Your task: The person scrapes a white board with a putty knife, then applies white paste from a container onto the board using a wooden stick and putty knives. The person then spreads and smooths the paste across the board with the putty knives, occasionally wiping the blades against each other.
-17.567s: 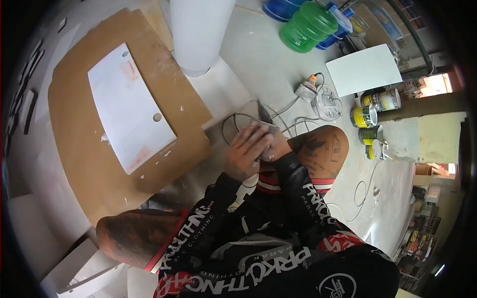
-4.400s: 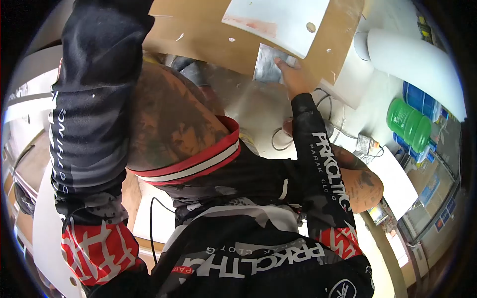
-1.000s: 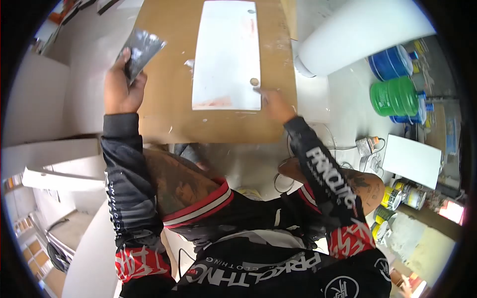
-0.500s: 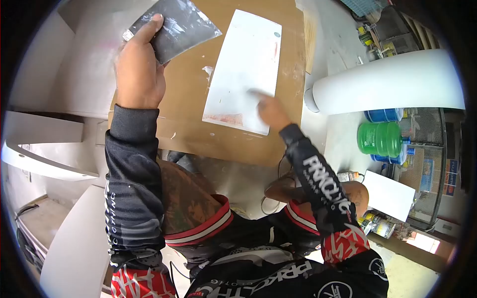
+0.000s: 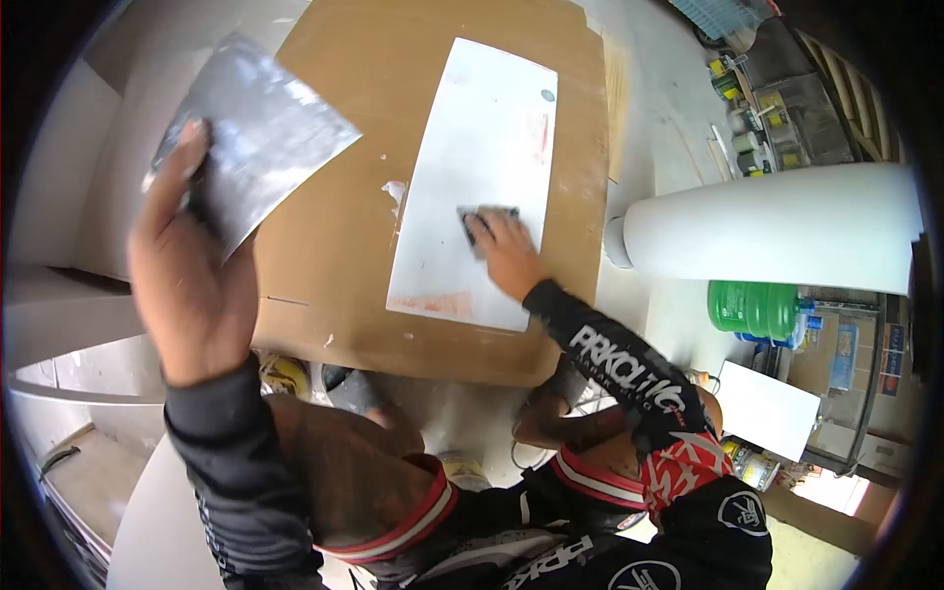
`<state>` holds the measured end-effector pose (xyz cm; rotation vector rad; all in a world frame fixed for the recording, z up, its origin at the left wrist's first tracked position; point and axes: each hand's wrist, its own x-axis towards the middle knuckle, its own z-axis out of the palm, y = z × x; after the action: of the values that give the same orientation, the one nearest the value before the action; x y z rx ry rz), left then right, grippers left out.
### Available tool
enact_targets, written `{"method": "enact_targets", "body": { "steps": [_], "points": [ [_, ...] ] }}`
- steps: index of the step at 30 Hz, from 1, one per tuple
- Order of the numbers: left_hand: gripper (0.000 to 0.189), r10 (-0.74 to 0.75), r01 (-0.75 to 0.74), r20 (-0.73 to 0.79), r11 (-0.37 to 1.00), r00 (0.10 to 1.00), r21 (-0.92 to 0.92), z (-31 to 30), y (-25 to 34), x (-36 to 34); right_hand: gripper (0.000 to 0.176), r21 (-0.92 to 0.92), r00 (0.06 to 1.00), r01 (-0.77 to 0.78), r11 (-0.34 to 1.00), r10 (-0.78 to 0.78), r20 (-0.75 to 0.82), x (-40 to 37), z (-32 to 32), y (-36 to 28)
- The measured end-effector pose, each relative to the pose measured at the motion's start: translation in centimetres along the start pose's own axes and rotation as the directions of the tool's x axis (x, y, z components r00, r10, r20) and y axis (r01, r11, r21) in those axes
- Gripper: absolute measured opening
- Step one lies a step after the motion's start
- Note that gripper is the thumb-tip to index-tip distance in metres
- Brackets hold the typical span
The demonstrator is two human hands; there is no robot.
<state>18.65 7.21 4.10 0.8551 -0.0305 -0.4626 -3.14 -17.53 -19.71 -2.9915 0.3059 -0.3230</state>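
Note:
My left hand [image 5: 192,265], raised at the left, grips a thin, dark square plate [image 5: 265,128] smeared with white, its thumb on top. The plate is tilted and slightly blurred. Lower and to the right, my right hand [image 5: 506,254] is closed on a small dark flat piece [image 5: 472,228] over the white panel [image 5: 447,167]. This piece appears to touch the panel's surface, and the fingers cover part of it. A reddish patch marks the panel's near end, with another along its right side. A small grey round spot sits near its far right corner.
Beneath the panel is a brown board [image 5: 324,197] with white flecks on it. To the right are a large white cylinder [image 5: 767,228], a green water jug [image 5: 752,307] and a metal rack [image 5: 870,379]. A curved white piece [image 5: 88,383] stands at the left.
My left hand has come down and left with the plate. My right hand, with its small dark piece, has shifted left on the panel. The whole view has also shifted.

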Motion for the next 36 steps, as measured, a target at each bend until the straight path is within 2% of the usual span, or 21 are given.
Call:
{"method": "enact_targets", "body": {
  "steps": [2,3,5,6,8,10,11,12,14,15,16,19,20,21,22,25,26,27,28,32,36],
  "points": [
    [0.043,0.040,-0.039,-0.024,0.999,0.999,0.035,-1.4,1.1,-0.2,0.043,0.038,0.998,-0.054,0.998,0.055,-0.039,3.8,2.0,4.2],
    [0.038,0.371,-0.354,0.135,0.624,0.919,0.697,-2.2,0.6,-0.7,0.043,-0.021,0.994,-0.050,0.998,0.048,-0.095,5.8,2.9,6.6],
    [0.036,0.360,-0.290,-0.024,0.788,0.933,0.543,-2.8,2.1,-0.1,0.040,-0.075,0.985,-0.059,0.995,0.046,-0.165,10.1,4.7,12.8],
    [0.034,0.306,-0.229,-0.181,0.908,0.935,0.350,-3.3,3.0,0.3,0.045,-0.095,0.984,-0.178,0.979,0.177,-0.022,11.8,5.0,16.1],
    [0.034,0.298,-0.198,-0.235,0.907,0.925,0.373,-4.4,3.8,1.3,0.039,-0.068,0.877,-0.468,0.881,0.472,0.086,14.6,3.8,20.5],
    [0.033,0.153,-0.070,-0.369,0.971,0.917,0.230,-3.9,4.0,2.8,0.042,-0.076,0.904,-0.347,0.935,0.355,0.237,16.0,2.4,23.6],
    [0.034,-0.131,0.112,0.217,0.989,0.967,0.100,-4.0,3.7,3.8,0.039,-0.034,0.920,-0.333,0.942,0.333,0.207,14.7,1.8,22.4],
    [0.036,-0.265,0.322,0.744,0.944,0.614,0.071,-4.2,3.4,4.6,0.037,0.003,0.940,-0.305,0.952,0.300,0.161,13.5,1.1,20.5],
    [0.036,-0.218,0.223,0.719,0.971,0.660,0.090,-4.6,2.9,4.4,0.046,0.008,0.949,-0.270,0.963,0.265,0.169,9.1,1.0,17.2],
    [0.037,-0.127,0.082,0.352,0.986,0.927,0.142,-4.5,2.8,4.1,0.041,0.019,0.968,-0.238,0.971,0.235,0.092,5.9,1.1,14.8],
    [0.038,0.045,-0.025,-0.075,0.968,0.996,0.249,-4.3,2.6,3.9,0.037,0.028,0.980,-0.201,0.979,0.200,0.013,2.5,0.7,11.8],
    [0.035,0.155,-0.061,-0.278,0.946,0.948,0.318,-0.4,0.8,3.0,0.047,0.036,0.976,-0.195,0.980,0.190,0.103,-5.6,-1.9,1.5],
    [0.035,0.153,-0.061,-0.278,0.947,0.948,0.316,-1.0,0.9,3.3,0.047,0.019,0.971,-0.213,0.977,0.209,0.117,-7.0,-2.5,-0.8],
    [0.033,-0.064,0.041,0.154,0.989,0.986,0.145,-1.6,1.1,3.8,0.047,0.016,0.970,-0.219,0.976,0.215,0.116,-7.2,-2.6,-1.3],
    [0.031,-0.190,0.209,0.579,0.977,0.793,0.034,-2.0,1.3,4.1,0.046,0.022,0.957,-0.276,0.961,0.273,0.095,-7.3,-2.6,-1.8],
    [0.029,-0.260,0.336,0.732,0.941,0.630,0.046,-1.3,1.2,4.4,0.050,0.066,0.913,-0.408,0.911,0.405,0.049,-5.7,-2.1,0.5],
    [0.029,-0.260,0.333,0.733,0.942,0.628,0.049,-1.1,0.8,3.8,0.056,0.098,0.878,-0.477,0.873,0.477,0.027,-5.1,-1.9,1.4],
    [0.030,-0.125,0.061,0.358,0.981,0.925,0.185,-0.9,0.1,3.0,0.056,0.099,0.879,-0.476,0.874,0.476,0.023,-5.4,-1.8,1.3],
    [0.032,0.165,-0.132,-0.044,0.902,0.985,0.411,-0.5,-0.4,2.5,0.050,0.061,0.885,-0.466,0.883,0.466,0.011,-5.5,-1.5,1.3],
    [0.034,0.092,-0.080,-0.039,0.968,0.995,0.239,-0.2,-0.3,1.9,0.054,-0.013,0.910,-0.415,0.910,0.415,-0.013,-6.8,-1.3,-1.3],
    [0.036,0.162,-0.163,0.042,0.882,0.986,0.442,0.2,-0.8,1.1,0.055,-0.022,0.845,-0.535,0.845,0.534,-0.034,-3.9,-1.1,4.5]
  ]
}}
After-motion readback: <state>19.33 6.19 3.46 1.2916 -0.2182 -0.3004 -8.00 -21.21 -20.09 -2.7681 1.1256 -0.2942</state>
